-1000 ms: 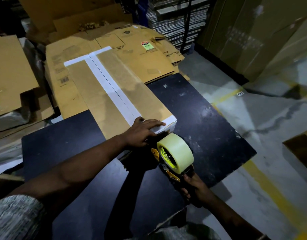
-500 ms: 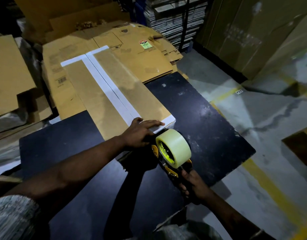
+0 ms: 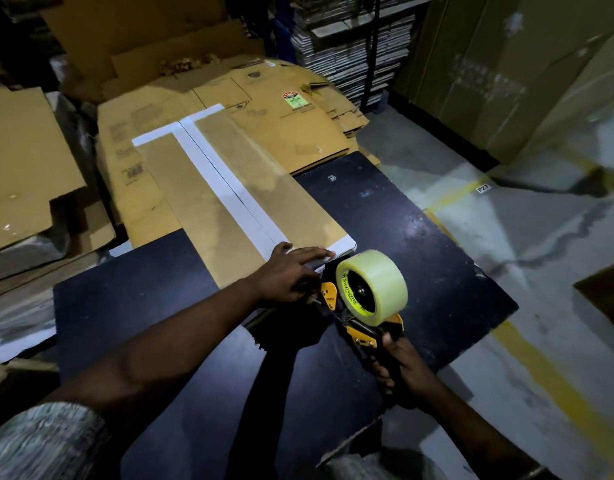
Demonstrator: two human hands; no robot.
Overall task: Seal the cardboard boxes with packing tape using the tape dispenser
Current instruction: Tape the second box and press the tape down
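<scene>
A long flat cardboard box [image 3: 201, 209] with white-edged flaps lies on the black table [image 3: 419, 244], its centre seam running away from me. My left hand [image 3: 291, 271] presses flat on the box's near end, fingers spread over the seam. My right hand [image 3: 402, 368] grips the handle of a yellow and black tape dispenser [image 3: 354, 306]. The dispenser carries a roll of clear tape [image 3: 374, 285], and its front end sits against the near edge of the box, just right of my left hand.
Flattened cardboard boxes [image 3: 270, 112] are stacked behind the table, and more cardboard sheets [image 3: 21, 168] lie at the left. Stacked board [image 3: 350, 53] and tall cartons [image 3: 489, 64] stand at the back right. Concrete floor with yellow lines [image 3: 541, 368] runs along the right.
The dispenser has moved a little up and closer to the near edge of the box. My left hand stays pressed on the box end.
</scene>
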